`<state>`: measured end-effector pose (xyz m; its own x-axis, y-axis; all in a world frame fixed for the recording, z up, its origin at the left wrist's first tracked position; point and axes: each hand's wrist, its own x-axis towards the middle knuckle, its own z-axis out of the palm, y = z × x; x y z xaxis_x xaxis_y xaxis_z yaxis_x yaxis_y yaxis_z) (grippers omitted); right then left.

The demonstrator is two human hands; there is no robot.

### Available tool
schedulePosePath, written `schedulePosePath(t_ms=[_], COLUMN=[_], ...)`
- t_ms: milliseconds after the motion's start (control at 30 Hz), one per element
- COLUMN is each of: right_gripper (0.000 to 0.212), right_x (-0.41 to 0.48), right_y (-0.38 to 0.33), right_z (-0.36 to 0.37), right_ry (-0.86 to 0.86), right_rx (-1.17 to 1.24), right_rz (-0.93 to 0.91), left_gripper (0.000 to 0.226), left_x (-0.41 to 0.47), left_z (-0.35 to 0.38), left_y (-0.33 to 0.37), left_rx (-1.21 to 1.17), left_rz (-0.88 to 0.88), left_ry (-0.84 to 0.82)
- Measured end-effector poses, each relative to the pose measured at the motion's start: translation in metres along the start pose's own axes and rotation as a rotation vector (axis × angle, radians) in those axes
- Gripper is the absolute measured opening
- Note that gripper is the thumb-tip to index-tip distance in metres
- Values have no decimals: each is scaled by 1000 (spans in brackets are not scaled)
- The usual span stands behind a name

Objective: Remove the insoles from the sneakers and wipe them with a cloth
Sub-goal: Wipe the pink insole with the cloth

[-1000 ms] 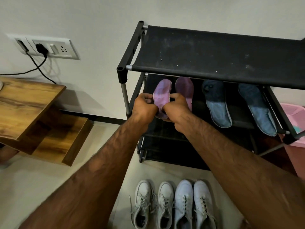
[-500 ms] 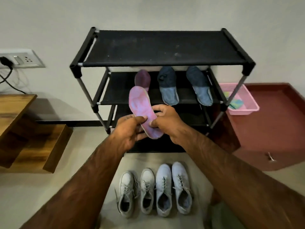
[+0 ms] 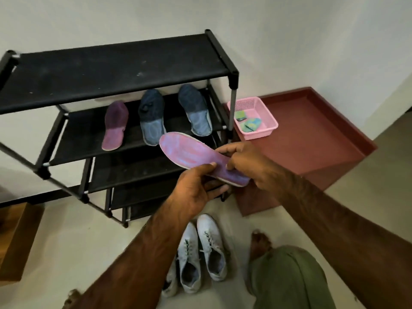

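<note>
The black shoe rack point(image 3: 111, 72) carries three loose insoles on its second shelf: one purple point(image 3: 114, 126) and two blue point(image 3: 151, 117). With a fourth in our hands, we judge removal done or nearly so.

The white sneakers point(image 3: 200, 253) stand on the floor below. Wiping looks not yet started: the folded cloths point(image 3: 250, 125) lie in the pink basket point(image 3: 258, 136) right of the rack, apart from us.

Our left hand point(image 3: 196, 190) grips the pink-purple insole point(image 3: 191, 152) from beneath, and our right hand point(image 3: 247, 161) pinches near its heel end.

We can read no brand or writing.
</note>
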<state>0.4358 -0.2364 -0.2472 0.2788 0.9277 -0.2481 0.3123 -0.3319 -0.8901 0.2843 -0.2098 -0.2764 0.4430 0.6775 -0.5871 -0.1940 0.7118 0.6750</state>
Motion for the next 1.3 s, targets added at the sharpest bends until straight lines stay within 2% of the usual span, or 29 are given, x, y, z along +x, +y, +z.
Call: schedulePosePath(t_ms=[133,300,433,533,633,700,767,867,1033,1300], right_gripper=[51,36,23,31,39,42,38,31,27,20], right_x=[20,55,95,135,167,182,188,191,177,147], right_y=[24,49,70,86,94,97,100,105,113,130], right_z=[-35,-72,-93,-103,-105,-105,-104,-102,-108,-125], right_ry=[62,97,210,299,244,187,138,157,191,137], right_rx=[-19,-4,15,-133,-338,-470,-573,-694,-743,-756], right_rz=[19,46,54,31,49,94,137,153,138,100], left_gripper=[30,18,5,8,4,14,24,31,34,37], left_x=[29,67,95,114,129,138,145,151,150,144], left_z=[35,73,99,109,110,107,103,100,101,102], left_y=[-17,-38,-54,-61,-64,-65,-64,-63,-64,-78], left_rx=[-43,-179,-261,-247,-247,-270,-292,-304,-305,-304], left_rz=[13,4,-22,-75,-93,-75,-63,-64,-47,-68], left_ry=[16,43,82,85,90,100,112,127,136,131])
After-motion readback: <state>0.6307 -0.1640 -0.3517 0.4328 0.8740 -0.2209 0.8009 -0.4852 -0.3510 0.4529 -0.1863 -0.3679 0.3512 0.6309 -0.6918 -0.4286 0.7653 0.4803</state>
